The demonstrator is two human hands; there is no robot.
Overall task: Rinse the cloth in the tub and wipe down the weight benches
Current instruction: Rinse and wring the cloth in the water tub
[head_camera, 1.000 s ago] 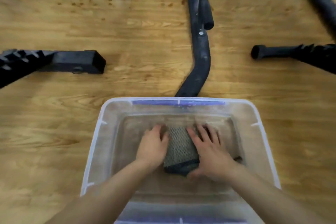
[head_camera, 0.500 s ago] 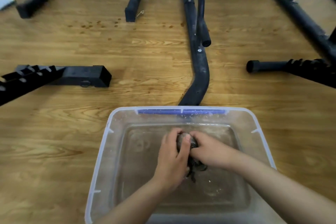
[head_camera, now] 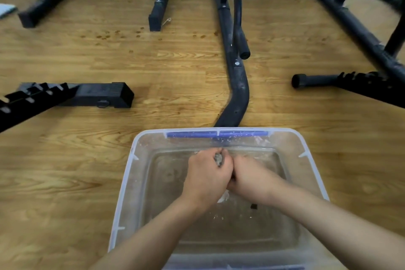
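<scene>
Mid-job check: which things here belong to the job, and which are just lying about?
Job: cloth, gripped by left hand and right hand; tub; bench frames.
Lying about: metal clip; white object at the left edge.

The wooden floor (head_camera: 87, 160) in front of me carries the clear tub (head_camera: 133, 160), standing flat. A curved black tube (head_camera: 237, 94) runs from the wall and disappears behind the tub's far rim. A notched black bar (head_camera: 98, 95) lies to my left, a round-capped bar (head_camera: 317, 80) to my right. Dark spots (head_camera: 105, 36) dot the boards farther off.
</scene>
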